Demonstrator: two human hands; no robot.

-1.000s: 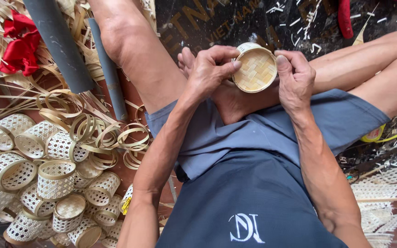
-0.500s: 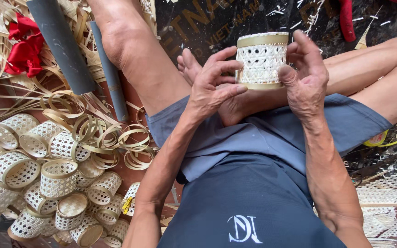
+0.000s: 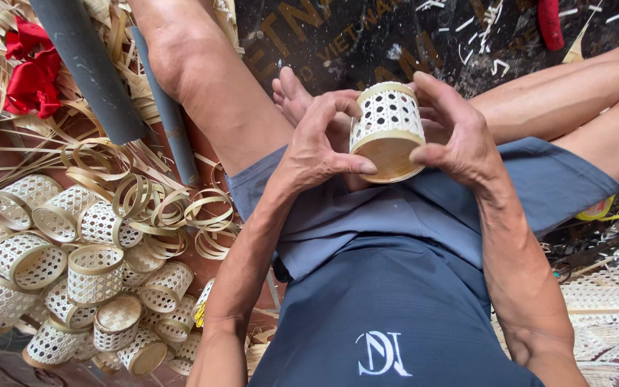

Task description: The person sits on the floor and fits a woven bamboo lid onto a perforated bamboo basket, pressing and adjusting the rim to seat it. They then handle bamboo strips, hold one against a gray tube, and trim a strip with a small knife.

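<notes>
A small woven bamboo basket (image 3: 388, 127), round with an open lattice wall and a solid woven bottom, is held above my lap between both hands. My left hand (image 3: 322, 140) grips its left side, thumb pressed against the bottom rim. My right hand (image 3: 455, 131) wraps its right side, fingers curled over the top. The basket is tilted so its bottom faces me. I sit cross-legged in blue shorts (image 3: 395, 236) and a blue shirt.
A pile of several finished woven baskets (image 3: 73, 279) lies on the floor at left, beside loose bamboo strip rings (image 3: 173, 208). Two grey tubes (image 3: 91, 68) and a red cloth (image 3: 34, 68) lie at upper left. Woven lattice scraps (image 3: 610, 287) lie at right.
The basket has turned in my hands: first its bottom faced me, then it stood upright showing its side, and now it is tilted with the bottom rim toward me again.
</notes>
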